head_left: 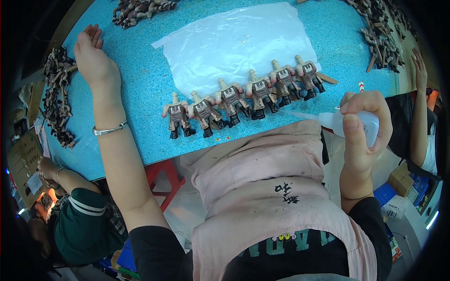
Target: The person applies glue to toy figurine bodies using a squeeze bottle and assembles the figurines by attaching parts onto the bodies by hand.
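My right hand point(368, 124) is closed round a small white squeeze bottle point(333, 122), its long thin nozzle pointing left. The nozzle's tip is close to the black boots of a figurine body point(261, 93) in the middle of the row; whether it touches cannot be made out. Several headless figurine bodies, among them one at the left end point(177, 114), lie side by side along the table's near edge. They have brown overalls, black boots and pale neck stubs. My left hand point(96, 63), fingers loosely bent and apart, rests beside a heap of figurine parts point(58, 93) at the left.
A white plastic sheet point(239, 42) lies on the blue table point(140, 93) behind the row. More figurine heaps are at the far left point(138, 11) and far right point(382, 40). Co-workers sit on both sides, one in a green sleeve point(79, 225). A red stool point(166, 180) stands below.
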